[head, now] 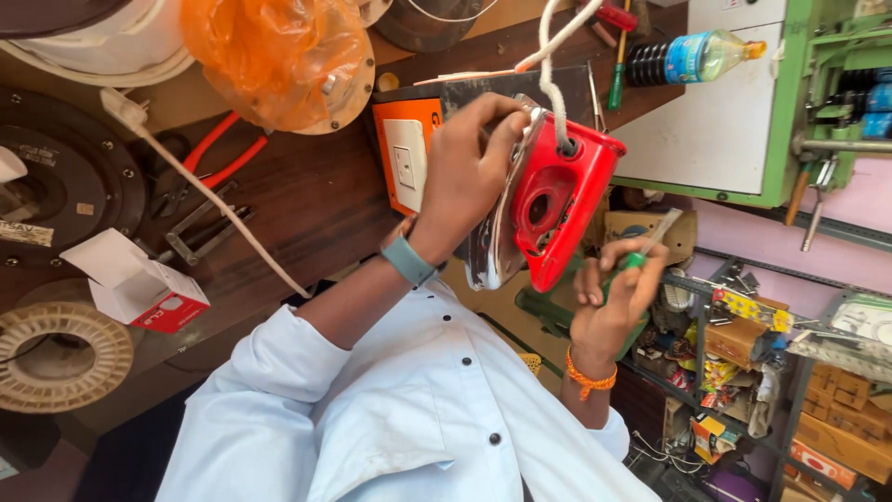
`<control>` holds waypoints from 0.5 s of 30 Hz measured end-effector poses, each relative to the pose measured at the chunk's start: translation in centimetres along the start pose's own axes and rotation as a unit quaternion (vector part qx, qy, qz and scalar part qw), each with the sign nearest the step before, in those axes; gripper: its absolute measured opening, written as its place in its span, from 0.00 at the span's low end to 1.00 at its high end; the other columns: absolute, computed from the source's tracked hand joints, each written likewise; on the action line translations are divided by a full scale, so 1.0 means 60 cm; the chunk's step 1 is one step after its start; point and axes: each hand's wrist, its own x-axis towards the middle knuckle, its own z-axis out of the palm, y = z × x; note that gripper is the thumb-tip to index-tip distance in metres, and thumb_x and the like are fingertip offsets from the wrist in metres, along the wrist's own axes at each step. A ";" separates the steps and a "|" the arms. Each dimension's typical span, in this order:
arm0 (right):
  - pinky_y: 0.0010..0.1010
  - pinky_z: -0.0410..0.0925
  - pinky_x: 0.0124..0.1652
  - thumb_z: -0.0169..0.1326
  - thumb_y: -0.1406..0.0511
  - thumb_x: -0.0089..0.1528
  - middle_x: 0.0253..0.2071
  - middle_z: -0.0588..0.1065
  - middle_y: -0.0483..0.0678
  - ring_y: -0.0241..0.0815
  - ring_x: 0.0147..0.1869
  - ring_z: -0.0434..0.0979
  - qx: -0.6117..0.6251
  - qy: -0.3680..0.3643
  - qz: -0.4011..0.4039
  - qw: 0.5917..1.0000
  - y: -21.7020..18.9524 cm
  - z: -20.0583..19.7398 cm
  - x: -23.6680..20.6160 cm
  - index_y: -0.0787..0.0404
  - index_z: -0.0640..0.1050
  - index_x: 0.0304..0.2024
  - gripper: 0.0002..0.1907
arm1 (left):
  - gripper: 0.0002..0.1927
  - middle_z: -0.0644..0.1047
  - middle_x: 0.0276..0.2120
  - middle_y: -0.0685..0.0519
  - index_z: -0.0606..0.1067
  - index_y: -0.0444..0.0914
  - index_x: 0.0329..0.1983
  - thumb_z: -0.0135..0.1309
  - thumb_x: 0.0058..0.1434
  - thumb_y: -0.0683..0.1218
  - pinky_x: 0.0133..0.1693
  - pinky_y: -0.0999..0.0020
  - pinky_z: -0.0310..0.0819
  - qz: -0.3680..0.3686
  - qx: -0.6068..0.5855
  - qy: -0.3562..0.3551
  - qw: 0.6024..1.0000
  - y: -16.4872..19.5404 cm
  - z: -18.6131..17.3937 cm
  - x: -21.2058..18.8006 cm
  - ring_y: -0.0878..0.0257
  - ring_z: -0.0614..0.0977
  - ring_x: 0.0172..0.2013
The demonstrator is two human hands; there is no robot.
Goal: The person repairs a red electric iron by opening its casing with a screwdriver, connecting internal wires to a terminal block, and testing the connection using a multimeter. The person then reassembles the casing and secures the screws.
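Observation:
My left hand (pixel 469 167), with a blue-grey band on its wrist, grips a red electric iron (pixel 557 200) by its shiny metal soleplate (pixel 492 251) and holds it on edge above the table's rim. A white braided cord (pixel 548 65) runs up out of the iron's top. My right hand (pixel 613 297), an orange thread around its wrist, holds a green-handled screwdriver (pixel 650 244). The tool sits just right of the iron's open underside, its tip pointing up and away. Where the tip ends is blurred.
A dark wooden table (pixel 307 195) carries an orange switch box (pixel 404 158), red pliers (pixel 218 153), a white plug lead (pixel 186 177), a small white-and-red carton (pixel 139 288) and an orange plastic bag (pixel 279 56). A bottle (pixel 692 58) lies by a green frame (pixel 790 112). Cluttered shelves (pixel 743 344) stand at right.

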 end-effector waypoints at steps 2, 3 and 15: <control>0.15 0.53 0.26 0.57 0.56 0.69 0.46 0.68 0.44 0.24 0.27 0.58 -0.124 0.021 -0.029 0.992 -0.032 0.024 0.003 0.56 0.62 0.52 0.20 | 0.06 0.79 0.41 0.57 0.79 0.41 0.47 0.58 0.69 0.45 0.42 0.69 0.78 0.129 0.176 0.051 0.975 0.020 -0.007 -0.015 0.66 0.83 0.41; 0.14 0.52 0.25 0.58 0.59 0.68 0.49 0.69 0.46 0.23 0.27 0.58 -0.185 0.035 -0.041 0.981 -0.041 0.037 0.003 0.55 0.61 0.51 0.20 | 0.05 0.79 0.42 0.58 0.79 0.42 0.46 0.59 0.68 0.45 0.46 0.67 0.75 0.204 0.217 0.032 0.954 0.029 -0.013 -0.007 0.65 0.82 0.42; 0.08 0.61 0.26 0.71 0.51 0.59 0.51 0.78 0.46 0.20 0.29 0.69 -0.069 -0.046 0.062 0.995 -0.076 0.081 -0.008 0.59 0.63 0.70 0.45 | 0.09 0.75 0.33 0.60 0.80 0.45 0.39 0.68 0.65 0.51 0.52 0.60 0.62 0.402 0.281 -0.073 0.868 -0.024 -0.056 0.048 0.62 0.74 0.41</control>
